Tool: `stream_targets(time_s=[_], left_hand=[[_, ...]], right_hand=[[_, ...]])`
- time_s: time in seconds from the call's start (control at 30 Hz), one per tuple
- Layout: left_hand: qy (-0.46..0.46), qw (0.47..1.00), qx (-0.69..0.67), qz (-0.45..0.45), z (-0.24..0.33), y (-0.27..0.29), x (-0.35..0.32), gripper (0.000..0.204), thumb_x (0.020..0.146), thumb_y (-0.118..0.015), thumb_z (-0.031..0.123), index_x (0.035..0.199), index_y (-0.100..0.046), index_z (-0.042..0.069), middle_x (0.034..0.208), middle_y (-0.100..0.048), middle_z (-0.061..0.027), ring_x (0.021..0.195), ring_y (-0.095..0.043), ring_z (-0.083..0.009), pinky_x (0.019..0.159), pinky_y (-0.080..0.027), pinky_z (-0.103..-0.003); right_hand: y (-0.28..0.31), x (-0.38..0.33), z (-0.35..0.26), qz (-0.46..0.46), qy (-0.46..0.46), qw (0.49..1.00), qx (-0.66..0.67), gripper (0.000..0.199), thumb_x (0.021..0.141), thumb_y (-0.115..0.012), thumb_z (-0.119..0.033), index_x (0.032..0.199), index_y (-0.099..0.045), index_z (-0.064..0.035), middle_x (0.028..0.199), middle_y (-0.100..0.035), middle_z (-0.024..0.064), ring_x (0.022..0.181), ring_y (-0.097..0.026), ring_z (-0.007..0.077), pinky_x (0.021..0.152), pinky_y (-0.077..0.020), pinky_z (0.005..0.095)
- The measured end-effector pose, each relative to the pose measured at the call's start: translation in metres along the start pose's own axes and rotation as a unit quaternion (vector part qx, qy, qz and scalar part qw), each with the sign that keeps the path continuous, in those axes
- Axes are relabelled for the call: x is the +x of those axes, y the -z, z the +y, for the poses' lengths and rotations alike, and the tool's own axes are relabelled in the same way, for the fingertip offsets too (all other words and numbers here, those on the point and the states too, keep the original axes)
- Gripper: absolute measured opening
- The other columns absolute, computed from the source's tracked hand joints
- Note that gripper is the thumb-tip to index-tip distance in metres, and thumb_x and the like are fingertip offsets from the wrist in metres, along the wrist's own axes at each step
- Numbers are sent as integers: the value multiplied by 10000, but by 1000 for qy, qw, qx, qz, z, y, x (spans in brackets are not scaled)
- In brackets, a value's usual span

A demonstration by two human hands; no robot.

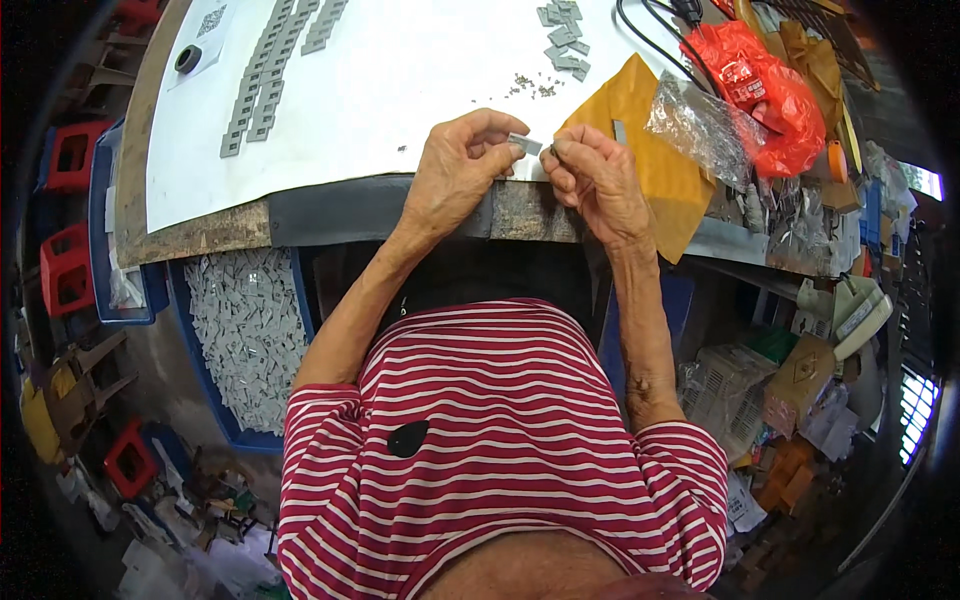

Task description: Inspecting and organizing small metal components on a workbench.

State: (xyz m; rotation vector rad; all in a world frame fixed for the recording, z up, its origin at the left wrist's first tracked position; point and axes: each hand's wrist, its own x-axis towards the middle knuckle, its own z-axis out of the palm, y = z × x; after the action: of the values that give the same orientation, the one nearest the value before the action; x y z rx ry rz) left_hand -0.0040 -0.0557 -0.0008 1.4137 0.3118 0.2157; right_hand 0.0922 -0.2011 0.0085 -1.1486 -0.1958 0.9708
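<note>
Between thumb and forefinger, my left hand [455,170] pinches a small flat grey plastic piece [526,145] above the table's near edge. Close to the piece's right end is my right hand [602,178], its thumb and fingertips pressed together. Something tiny and dark shows at those fingertips, too small to name. Beyond the hands, a scatter of tiny brownish metal parts [537,88] lies on the white sheet [370,100]. More loose grey pieces [566,42] lie at the far right of the sheet. Long rows of similar grey pieces [262,88] lie at the left.
A brown paper envelope [650,150], clear plastic wrap [700,120] and a red plastic bag [775,100] crowd the table's right side, near a black cable [640,30]. A black ring [187,59] sits far left. Below the table, a blue bin [250,340] holds many grey pieces.
</note>
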Motion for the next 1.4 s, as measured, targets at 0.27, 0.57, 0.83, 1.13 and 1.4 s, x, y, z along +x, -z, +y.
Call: stream_targets(time_s=[0.27,0.57,0.83,1.13,1.4], left_hand=[[-13,1000,19,-6,0,-6,2,206,785,-551,47,971,-608,-21,672,-547,4,601,-473,-45,542,-393,-174],[-11,999,38,-5,6,-16,1,219,808,-561,70,1015,-588,2,759,-558,-3,693,-534,-57,628,-449,-198],[-34,999,-16,33,0,-26,-1,198,825,-543,44,1006,-543,-37,738,-580,-44,662,-556,-74,599,-460,-190],[-76,995,68,-20,-2,-23,-6,205,834,-527,45,1003,-559,-66,800,-580,-97,645,-545,-122,579,-456,-236],[-25,999,46,10,1,-13,-6,193,849,-505,41,1001,-581,-51,652,-557,-24,552,-497,-59,497,-418,-190]], right_hand=[[-4,-4,-2,29,12,999,-35,111,843,-539,-98,817,-547,9,672,-569,53,502,-476,56,426,-385,172],[-5,-9,7,40,45,996,-72,120,845,-546,-109,823,-556,8,679,-575,41,514,-479,47,433,-387,161],[-5,-10,9,49,58,996,-47,123,847,-546,-106,825,-555,14,670,-567,36,508,-474,50,427,-380,163],[-7,-9,8,49,71,996,-14,131,846,-546,-100,829,-551,30,648,-548,41,502,-465,57,437,-379,167],[-8,-9,10,45,69,993,-80,132,846,-546,-111,839,-558,20,669,-563,30,530,-487,54,457,-395,168]])
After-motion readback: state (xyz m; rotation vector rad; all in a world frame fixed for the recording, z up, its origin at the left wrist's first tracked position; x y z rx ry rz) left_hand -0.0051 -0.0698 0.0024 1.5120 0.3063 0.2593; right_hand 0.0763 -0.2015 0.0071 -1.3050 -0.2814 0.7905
